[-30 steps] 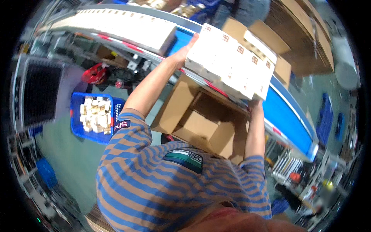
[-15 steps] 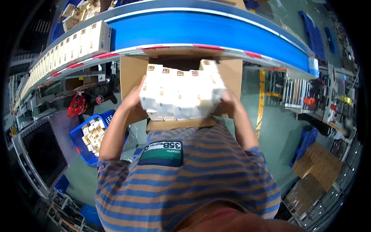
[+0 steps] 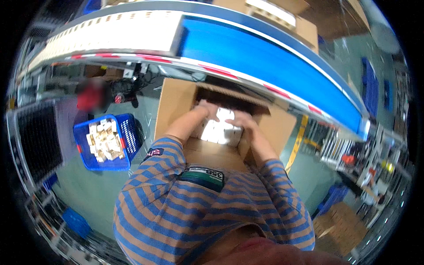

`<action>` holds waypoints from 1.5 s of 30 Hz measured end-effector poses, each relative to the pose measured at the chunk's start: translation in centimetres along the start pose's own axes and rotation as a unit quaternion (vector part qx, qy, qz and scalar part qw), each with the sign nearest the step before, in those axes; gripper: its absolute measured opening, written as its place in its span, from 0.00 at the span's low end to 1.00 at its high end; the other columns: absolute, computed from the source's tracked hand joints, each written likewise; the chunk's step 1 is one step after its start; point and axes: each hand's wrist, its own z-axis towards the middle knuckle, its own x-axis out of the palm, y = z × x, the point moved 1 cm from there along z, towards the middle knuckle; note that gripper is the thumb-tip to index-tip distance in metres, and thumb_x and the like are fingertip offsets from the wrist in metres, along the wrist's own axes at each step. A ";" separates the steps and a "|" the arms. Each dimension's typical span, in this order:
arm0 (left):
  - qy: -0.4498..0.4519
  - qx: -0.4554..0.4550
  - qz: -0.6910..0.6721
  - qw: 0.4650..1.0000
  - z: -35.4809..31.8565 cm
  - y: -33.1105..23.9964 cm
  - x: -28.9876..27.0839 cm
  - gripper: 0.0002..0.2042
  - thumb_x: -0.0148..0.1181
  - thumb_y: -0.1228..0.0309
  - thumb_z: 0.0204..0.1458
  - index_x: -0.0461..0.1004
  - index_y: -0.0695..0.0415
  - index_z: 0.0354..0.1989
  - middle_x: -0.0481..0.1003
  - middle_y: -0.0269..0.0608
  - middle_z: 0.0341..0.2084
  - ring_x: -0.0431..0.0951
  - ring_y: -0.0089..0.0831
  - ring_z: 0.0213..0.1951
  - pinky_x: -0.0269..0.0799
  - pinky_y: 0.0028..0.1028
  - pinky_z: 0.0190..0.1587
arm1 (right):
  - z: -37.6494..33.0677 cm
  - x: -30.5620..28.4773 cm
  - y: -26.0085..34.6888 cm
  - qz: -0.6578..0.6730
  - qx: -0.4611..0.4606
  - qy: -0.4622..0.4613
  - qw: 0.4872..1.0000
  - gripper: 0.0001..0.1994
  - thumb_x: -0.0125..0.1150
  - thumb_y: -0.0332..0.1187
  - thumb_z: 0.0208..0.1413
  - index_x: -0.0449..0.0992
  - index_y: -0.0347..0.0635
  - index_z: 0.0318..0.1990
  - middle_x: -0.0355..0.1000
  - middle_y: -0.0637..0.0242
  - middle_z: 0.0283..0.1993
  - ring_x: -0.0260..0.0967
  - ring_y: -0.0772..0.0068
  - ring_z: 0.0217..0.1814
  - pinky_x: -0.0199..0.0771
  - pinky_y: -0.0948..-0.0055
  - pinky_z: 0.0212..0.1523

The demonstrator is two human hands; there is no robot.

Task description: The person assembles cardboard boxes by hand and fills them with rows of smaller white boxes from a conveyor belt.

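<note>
An open cardboard box (image 3: 179, 104) stands in front of me with its flaps spread. Inside it is a block of small white boxes (image 3: 218, 132), packed side by side. My left hand (image 3: 208, 109) lies on the far left part of the white boxes, fingers stretched inward. Across from it, my right hand (image 3: 242, 119) touches their top at the right, fingers pointing left. Both hands look open and rest on the boxes rather than wrapping round them. The fingertips are slightly blurred, and the carton's far inner side is in shadow.
Beyond the carton runs a blue conveyor belt (image 3: 247, 53) with a row of white boxes (image 3: 119, 35) at its left. A blue basket (image 3: 84, 157) of small boxes stands on the floor at left. Flattened cardboard (image 3: 340, 227) lies at lower right. Another carton (image 3: 307, 33) sits across the belt.
The block of white boxes went from between my raised hands down into the carton. My hands moved from its sides onto its top. The view has turned, and the row on the belt reaches further right.
</note>
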 end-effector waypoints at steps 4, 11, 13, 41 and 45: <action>-0.075 0.113 -0.139 0.981 -4.4 2.1 -0.9 0.35 0.61 0.44 0.41 0.69 0.60 0.53 0.74 0.54 0.43 0.73 0.49 0.49 0.65 0.39 0.54 | -1.4 -3.2 8.8 -0.168 0.103 0.016 0.980 0.37 0.61 0.57 0.44 0.66 0.42 0.59 0.71 0.51 0.52 0.68 0.52 0.54 0.67 0.61 0.53; -0.763 -0.202 0.033 0.613 -27.7 13.8 -19.8 0.24 0.62 0.57 0.48 0.71 0.64 0.46 0.76 0.52 0.39 0.75 0.40 0.42 0.70 0.39 0.45 | -4.8 -14.7 23.6 0.160 -0.187 -0.304 0.920 0.21 0.59 0.34 0.55 0.68 0.36 0.55 0.73 0.60 0.46 0.71 0.72 0.41 0.72 0.74 0.44; -0.692 -0.260 0.042 0.672 -27.8 17.6 -21.0 0.30 0.63 0.50 0.44 0.70 0.64 0.48 0.72 0.57 0.44 0.73 0.46 0.45 0.68 0.40 0.50 | -1.2 -14.1 22.8 0.174 -0.156 -0.418 0.878 0.21 0.59 0.35 0.55 0.68 0.37 0.55 0.74 0.59 0.44 0.72 0.73 0.41 0.72 0.75 0.43; -0.370 0.084 -0.372 0.847 -14.3 0.2 -2.5 0.50 0.67 0.54 0.40 0.41 0.64 0.65 0.54 0.59 0.60 0.55 0.51 0.62 0.52 0.44 0.63 | -10.2 -1.9 13.7 0.095 0.046 -0.394 0.913 0.38 0.64 0.41 0.48 0.52 0.31 0.61 0.63 0.43 0.55 0.64 0.49 0.57 0.63 0.60 0.55; -0.260 0.065 -0.033 0.963 -12.3 -3.5 -1.4 0.53 0.66 0.46 0.38 0.40 0.55 0.67 0.43 0.58 0.65 0.46 0.60 0.65 0.47 0.61 0.60 | -6.3 0.5 10.3 -0.166 -0.005 -0.255 0.953 0.46 0.66 0.50 0.42 0.49 0.35 0.65 0.56 0.45 0.62 0.53 0.41 0.64 0.52 0.51 0.63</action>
